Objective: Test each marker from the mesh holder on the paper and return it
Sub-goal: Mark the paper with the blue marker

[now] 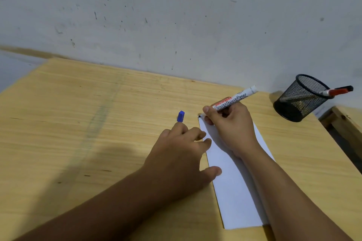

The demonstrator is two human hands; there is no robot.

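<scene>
My right hand (pixel 231 125) grips a white board marker (pixel 235 99), its tip touching the far left corner of the white paper (pixel 233 191). My left hand (pixel 182 154) rests on the table at the paper's left edge, thumb on the sheet, and pinches a blue cap (pixel 181 116) between its fingers. The black mesh holder (pixel 299 98) stands at the back right near the wall. A red-capped marker (pixel 337 91) leans out over the holder's right rim.
The wooden table (pixel 88 123) runs up to a scuffed grey wall (pixel 176 15). Its right edge drops off beside another wooden piece (pixel 346 123), just past the holder. My forearms cross the near part of the table.
</scene>
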